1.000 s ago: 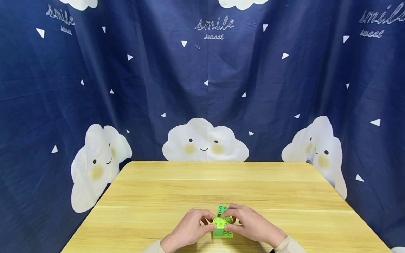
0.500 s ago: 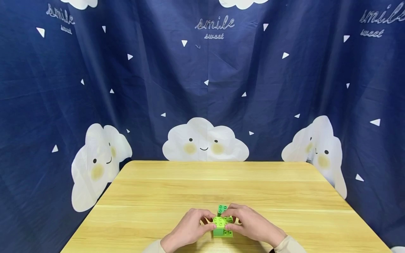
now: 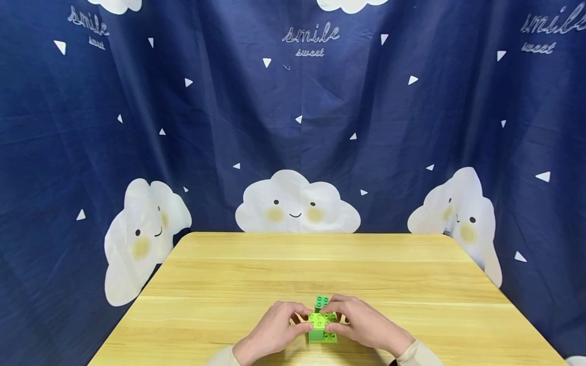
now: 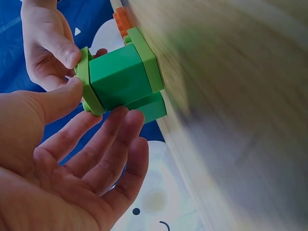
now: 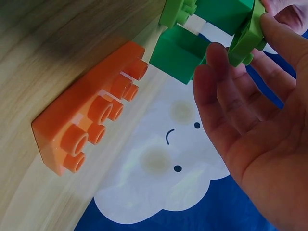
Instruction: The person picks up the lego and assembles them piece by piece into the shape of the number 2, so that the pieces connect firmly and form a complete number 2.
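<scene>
A lime-green flat toy brick (image 3: 319, 320) with studs sits on a darker green block (image 4: 120, 77), which stands on a second lime flat brick (image 4: 146, 60) on the table. My left hand (image 3: 276, 327) pinches the upper lime brick at its left end, thumb in front and fingers behind. At the right end my right hand (image 3: 363, 324) grips the same brick between thumb and fingers. Just behind the stack, another green block (image 3: 322, 302) shows its studs, partly covered by the right fingers.
An orange studded brick (image 5: 89, 103) lies on the table under the right hand, hidden in the head view. The wooden table (image 3: 293, 264) ends at a blue curtain (image 3: 293, 127) printed with clouds. Its near edge runs below the forearms.
</scene>
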Available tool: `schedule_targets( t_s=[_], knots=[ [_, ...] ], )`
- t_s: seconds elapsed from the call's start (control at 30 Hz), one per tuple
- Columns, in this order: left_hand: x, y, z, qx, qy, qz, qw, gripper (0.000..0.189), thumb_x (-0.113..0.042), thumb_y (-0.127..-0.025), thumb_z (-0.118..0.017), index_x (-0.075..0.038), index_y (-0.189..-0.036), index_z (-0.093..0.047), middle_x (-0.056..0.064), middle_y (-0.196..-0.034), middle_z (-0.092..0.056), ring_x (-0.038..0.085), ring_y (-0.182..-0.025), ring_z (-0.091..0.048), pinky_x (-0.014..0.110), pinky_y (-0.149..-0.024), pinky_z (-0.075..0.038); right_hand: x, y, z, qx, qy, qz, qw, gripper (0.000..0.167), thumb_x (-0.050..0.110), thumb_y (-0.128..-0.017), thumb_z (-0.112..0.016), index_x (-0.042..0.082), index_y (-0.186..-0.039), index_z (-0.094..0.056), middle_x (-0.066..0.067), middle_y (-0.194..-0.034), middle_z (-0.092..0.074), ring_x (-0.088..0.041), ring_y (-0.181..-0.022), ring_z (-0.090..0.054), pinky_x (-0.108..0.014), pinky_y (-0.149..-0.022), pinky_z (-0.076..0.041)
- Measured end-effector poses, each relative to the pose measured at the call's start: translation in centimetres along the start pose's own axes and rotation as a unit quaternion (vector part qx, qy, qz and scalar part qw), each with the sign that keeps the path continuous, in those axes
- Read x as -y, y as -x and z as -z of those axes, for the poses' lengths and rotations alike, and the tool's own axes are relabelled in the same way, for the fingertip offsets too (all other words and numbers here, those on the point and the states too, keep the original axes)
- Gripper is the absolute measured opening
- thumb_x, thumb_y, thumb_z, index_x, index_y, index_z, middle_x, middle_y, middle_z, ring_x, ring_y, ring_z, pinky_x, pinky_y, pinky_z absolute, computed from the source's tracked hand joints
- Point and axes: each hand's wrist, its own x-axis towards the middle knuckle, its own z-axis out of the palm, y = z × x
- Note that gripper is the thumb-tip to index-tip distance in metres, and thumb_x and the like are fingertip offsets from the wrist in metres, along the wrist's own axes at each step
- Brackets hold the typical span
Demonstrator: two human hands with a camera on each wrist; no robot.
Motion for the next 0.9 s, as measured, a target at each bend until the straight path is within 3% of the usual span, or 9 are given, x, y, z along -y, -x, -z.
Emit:
schedule_targets(
  t_s=[0.9],
  knots=[
    [0.15,-0.10,-0.09,0.003,0.018,0.018,0.9997,0.022,-0.022,-0.092,-0.078,-0.011,-0.111,-0.078,-0.009,-0.102,-0.072,0.001,-0.077,-0.064,0.021,-0.065,-0.053,-0.06,-0.20,-0.18,-0.002,-0.008,-0.011,0.9999,0.027,0.035,-0.097,-0.070,0.021,-0.120,-0.073,0.012,-0.108,-0.066,0.005,-0.081,-0.055,-0.019,-0.069,-0.053]
  ],
)
